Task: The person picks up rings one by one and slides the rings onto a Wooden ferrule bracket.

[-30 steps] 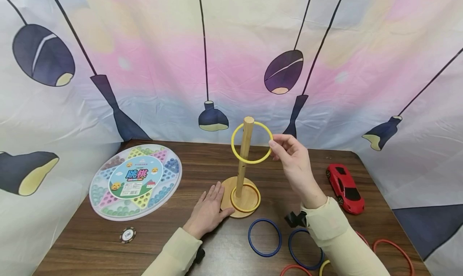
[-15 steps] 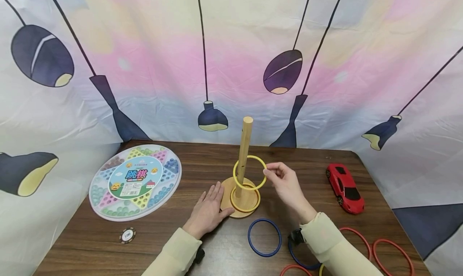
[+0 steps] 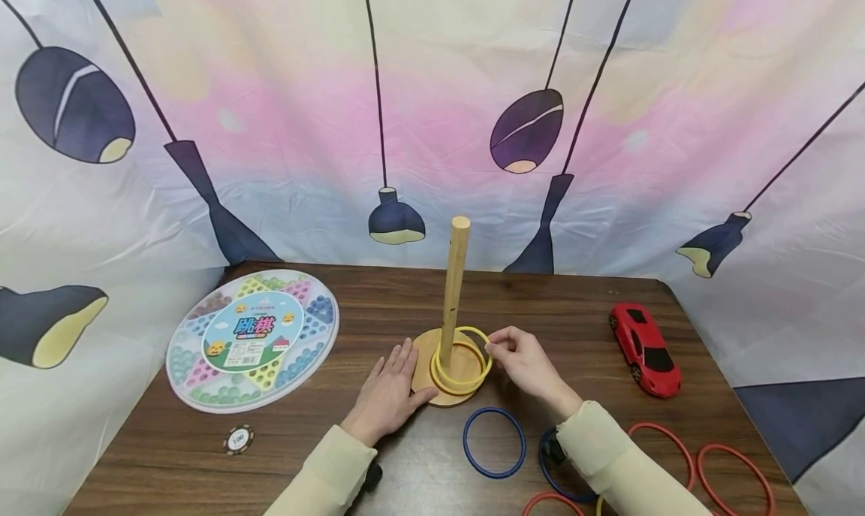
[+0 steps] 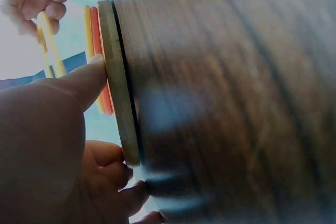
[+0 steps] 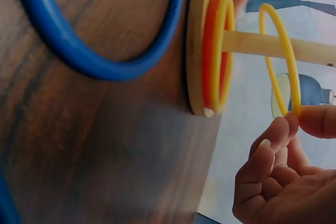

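Right hand [image 3: 530,362] is closed in a pinch; left hand [image 3: 384,396], fingers extended, touches a wooden peg stand [image 3: 451,306] at eight o'clock. At the right hand's nine o'clock, its gripped yellow ring [image 5: 295,74] encircles the peg, above a lower yellow ring [image 5: 215,72] and red ring [image 5: 207,51].

Three worn cameras are facing one wooden stand [image 3: 453,291].
From above, the head view is looking forward and down across the tabletop [image 3: 378,298]; both wrist views, tipped sideways, are peering in close at the stand's base [image 5: 196,51], sharing the right hand [image 5: 283,182] and its yellow ring [image 5: 294,77].
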{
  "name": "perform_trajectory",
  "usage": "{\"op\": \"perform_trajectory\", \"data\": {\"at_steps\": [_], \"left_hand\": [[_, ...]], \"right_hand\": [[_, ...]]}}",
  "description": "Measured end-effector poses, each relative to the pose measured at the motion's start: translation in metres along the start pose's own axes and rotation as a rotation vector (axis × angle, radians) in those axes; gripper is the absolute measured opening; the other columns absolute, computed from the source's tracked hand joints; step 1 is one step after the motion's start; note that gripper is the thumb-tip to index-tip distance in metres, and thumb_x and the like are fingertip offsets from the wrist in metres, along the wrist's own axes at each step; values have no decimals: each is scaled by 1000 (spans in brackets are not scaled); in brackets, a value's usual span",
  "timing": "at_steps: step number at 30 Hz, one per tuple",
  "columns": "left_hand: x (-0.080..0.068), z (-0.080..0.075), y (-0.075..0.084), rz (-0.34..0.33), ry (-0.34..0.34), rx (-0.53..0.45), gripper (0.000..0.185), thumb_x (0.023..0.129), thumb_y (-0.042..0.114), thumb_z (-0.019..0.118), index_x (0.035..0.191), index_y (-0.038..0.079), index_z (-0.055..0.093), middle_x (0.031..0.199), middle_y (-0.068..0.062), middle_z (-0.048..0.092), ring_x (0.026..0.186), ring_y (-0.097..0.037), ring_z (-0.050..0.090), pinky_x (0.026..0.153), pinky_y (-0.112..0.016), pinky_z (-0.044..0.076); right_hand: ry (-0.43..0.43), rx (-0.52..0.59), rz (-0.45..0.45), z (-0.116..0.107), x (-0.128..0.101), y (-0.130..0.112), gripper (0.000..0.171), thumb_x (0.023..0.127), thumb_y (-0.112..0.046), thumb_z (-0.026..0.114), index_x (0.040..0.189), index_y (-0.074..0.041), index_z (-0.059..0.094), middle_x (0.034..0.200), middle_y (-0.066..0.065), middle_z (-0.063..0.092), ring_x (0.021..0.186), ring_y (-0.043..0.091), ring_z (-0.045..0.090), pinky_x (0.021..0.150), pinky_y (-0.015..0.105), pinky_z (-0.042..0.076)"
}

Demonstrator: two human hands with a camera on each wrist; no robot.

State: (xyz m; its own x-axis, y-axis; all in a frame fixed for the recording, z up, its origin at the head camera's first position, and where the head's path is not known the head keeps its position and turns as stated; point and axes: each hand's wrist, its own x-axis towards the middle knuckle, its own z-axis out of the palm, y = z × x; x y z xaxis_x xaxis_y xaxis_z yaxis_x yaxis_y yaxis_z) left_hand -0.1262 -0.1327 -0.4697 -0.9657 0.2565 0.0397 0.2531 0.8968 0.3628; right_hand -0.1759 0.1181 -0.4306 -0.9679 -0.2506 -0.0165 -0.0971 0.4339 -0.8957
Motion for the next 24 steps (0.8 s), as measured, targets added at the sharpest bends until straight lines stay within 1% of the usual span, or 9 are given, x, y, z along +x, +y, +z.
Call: {"op": "perform_trajectory", "data": {"at_steps": [4, 6, 10, 15, 19, 24], "left_hand": [[1, 0, 0, 3, -4, 0, 82, 94, 52, 56, 148, -6, 33, 156, -20, 26, 143, -35, 26, 113, -54, 24], [1, 0, 0, 4, -4, 0, 82, 94, 52, 56, 148, -6, 33, 156, -21, 26, 143, -36, 26, 113, -54, 25], [1, -2, 0, 1, -3, -1, 82, 94, 52, 56, 148, -6, 33, 156, -21, 26, 143, -36, 26, 113, -54, 25], [2, -2, 0, -4, -5, -3, 82, 94, 51, 57, 148, -6, 33, 156, -21, 26, 143, -36, 26, 113, -54, 24], [1, -2, 0, -6, -8, -2, 82, 94, 51, 56, 149, -5, 32, 156, -21, 26, 143, -35, 26, 113, -54, 24], [0, -1, 0, -7, -13, -3, 83, 94, 52, 56, 149, -5, 32, 156, -21, 26, 143, -36, 25, 113, -54, 24]], "right_hand": [[-23, -28, 22, 4, 1, 4, 14, 94, -11, 61, 103, -1, 65, 77, 6, 62, 67, 18, 57, 58, 28, 48], [-25, -31, 39, 5, 1, 6, 13, 93, -10, 61, 102, 0, 65, 77, 6, 62, 66, 17, 57, 58, 28, 48], [-26, -34, 57, 7, 3, 9, 11, 92, -8, 62, 100, 0, 65, 78, 8, 61, 64, 17, 56, 56, 28, 47], [-27, -42, 96, 11, 5, 11, 11, 92, -7, 63, 99, 1, 65, 77, 6, 60, 62, 15, 55, 56, 28, 46], [-54, -53, 108, 13, 5, 13, 12, 92, -8, 63, 100, 1, 65, 75, 6, 61, 62, 16, 55, 55, 28, 45], [-72, -59, 113, 14, 4, 16, 14, 92, -8, 63, 102, 1, 65, 77, 7, 62, 63, 17, 56, 57, 29, 47]]}}
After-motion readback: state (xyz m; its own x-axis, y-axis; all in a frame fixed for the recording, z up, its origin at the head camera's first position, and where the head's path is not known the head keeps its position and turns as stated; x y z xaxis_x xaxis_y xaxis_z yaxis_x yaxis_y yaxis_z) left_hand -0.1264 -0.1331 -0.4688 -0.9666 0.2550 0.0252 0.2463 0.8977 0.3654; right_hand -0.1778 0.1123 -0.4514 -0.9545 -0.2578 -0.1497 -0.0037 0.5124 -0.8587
